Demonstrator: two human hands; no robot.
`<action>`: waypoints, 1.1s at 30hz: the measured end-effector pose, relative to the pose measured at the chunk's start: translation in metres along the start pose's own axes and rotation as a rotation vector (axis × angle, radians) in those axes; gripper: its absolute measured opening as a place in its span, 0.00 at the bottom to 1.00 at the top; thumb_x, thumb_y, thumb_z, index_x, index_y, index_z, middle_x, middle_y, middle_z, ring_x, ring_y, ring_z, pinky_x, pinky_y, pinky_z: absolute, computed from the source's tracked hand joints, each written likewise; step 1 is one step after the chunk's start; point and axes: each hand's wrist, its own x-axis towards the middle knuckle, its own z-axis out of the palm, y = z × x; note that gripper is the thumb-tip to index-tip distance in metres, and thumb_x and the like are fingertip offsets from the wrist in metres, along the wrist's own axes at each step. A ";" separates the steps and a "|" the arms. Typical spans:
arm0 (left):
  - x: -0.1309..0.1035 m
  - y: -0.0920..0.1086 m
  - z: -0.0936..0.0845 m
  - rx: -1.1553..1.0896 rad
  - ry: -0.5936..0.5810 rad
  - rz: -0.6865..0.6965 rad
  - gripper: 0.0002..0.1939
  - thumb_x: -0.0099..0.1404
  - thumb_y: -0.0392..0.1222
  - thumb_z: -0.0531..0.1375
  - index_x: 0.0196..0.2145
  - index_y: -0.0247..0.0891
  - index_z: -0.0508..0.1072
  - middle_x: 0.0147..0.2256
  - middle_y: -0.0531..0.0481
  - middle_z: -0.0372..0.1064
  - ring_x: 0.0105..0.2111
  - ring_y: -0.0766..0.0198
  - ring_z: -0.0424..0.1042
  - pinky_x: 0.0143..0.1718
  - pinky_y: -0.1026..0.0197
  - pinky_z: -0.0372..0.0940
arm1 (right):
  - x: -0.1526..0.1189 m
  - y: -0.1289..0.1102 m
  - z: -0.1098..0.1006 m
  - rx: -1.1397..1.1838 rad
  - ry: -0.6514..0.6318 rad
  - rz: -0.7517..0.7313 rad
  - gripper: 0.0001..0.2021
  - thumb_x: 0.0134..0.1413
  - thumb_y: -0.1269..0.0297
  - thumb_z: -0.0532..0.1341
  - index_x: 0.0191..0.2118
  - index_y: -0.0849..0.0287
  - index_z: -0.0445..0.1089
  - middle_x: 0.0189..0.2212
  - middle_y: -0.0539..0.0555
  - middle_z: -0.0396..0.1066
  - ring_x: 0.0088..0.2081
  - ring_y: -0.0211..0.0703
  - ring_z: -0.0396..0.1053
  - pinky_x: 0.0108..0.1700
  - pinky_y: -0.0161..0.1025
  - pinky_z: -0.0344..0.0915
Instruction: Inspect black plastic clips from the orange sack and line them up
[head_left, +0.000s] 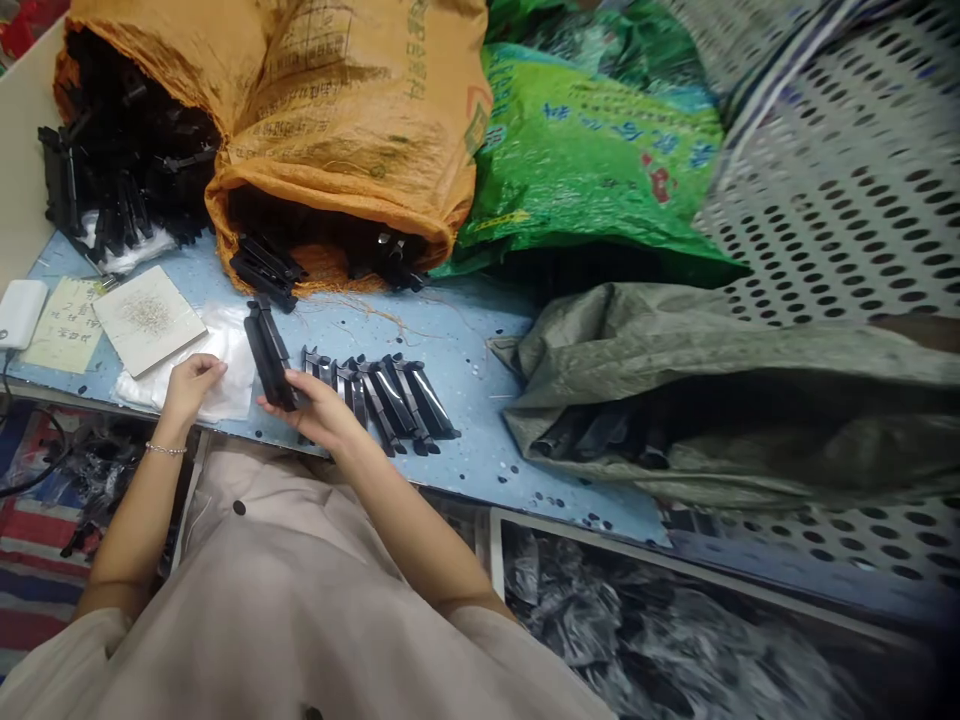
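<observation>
My right hand point(319, 410) grips the near end of a stack of long black plastic parts point(266, 350) that rests on the blue table point(465, 370). My left hand point(191, 385) pinches a clear plastic bag point(225, 375) from a small pile lying just left of the stack. To the right of my right hand, a row of several similar black parts point(390, 395) lies side by side on the table.
Two orange woven sacks point(352, 130) spilling black parts point(120, 180) stand at the back left, a green sack point(585, 160) behind them, a grey-green sack point(712, 390) at the right. A tile point(148, 318), a paper note point(64, 322) and a white device point(19, 312) lie at the left.
</observation>
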 end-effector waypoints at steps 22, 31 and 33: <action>-0.073 0.040 -0.017 0.645 -0.463 0.702 0.40 0.67 0.25 0.48 0.73 0.45 0.46 0.70 0.41 0.51 0.69 0.54 0.55 0.68 0.48 0.58 | 0.006 0.034 0.011 -0.336 -0.062 0.166 0.13 0.63 0.57 0.58 0.42 0.63 0.69 0.27 0.52 0.73 0.20 0.31 0.64 0.19 0.27 0.61; -0.137 0.092 -0.120 0.597 -0.413 0.414 0.12 0.67 0.39 0.61 0.48 0.47 0.78 0.47 0.47 0.76 0.48 0.58 0.76 0.53 0.59 0.71 | -0.049 -0.011 0.014 -1.444 -0.156 -0.132 0.23 0.65 0.56 0.60 0.61 0.60 0.62 0.46 0.58 0.74 0.44 0.45 0.74 0.46 0.40 0.68; -0.138 0.081 -0.170 0.677 -0.443 0.236 0.11 0.66 0.45 0.63 0.46 0.47 0.79 0.47 0.47 0.77 0.50 0.56 0.75 0.50 0.60 0.71 | -0.053 -0.026 0.001 -1.879 0.216 -0.080 0.17 0.67 0.57 0.57 0.54 0.64 0.66 0.46 0.64 0.73 0.46 0.52 0.73 0.45 0.42 0.67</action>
